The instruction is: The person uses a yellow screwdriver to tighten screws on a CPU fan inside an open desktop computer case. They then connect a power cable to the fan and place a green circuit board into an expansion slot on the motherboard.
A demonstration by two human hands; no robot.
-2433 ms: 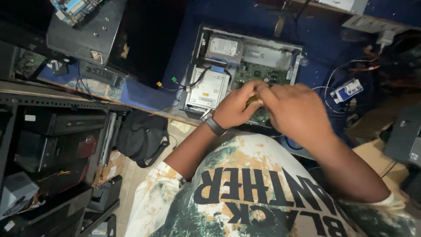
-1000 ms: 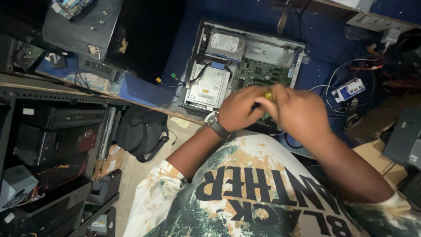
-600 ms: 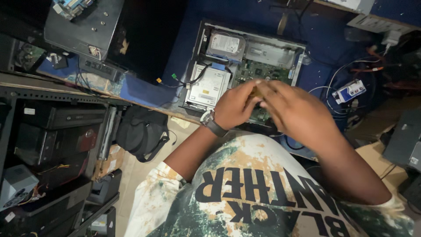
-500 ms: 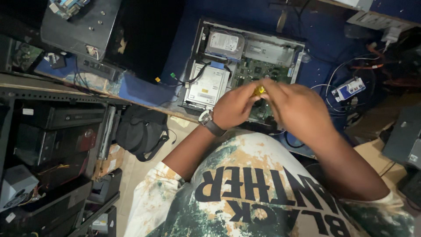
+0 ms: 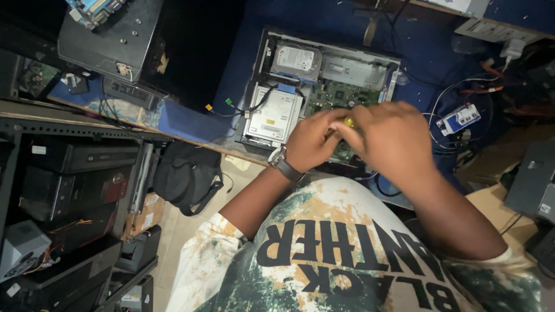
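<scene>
A blue-topped desk carries an open computer case at its middle, with drives and a green board exposed. To the left lies a black metal cover. To the right sits a small blue-and-white adapter among loose cables.

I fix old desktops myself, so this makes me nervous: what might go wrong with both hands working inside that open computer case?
The left hand and right hand pinch a small yellow-tipped item above the green circuit board; if dropped, it may vanish among components. The metal wristwatch hovers near the open case and might scrape or short something. The case sits near the blue table's edge, so pressure might shift it.
</scene>
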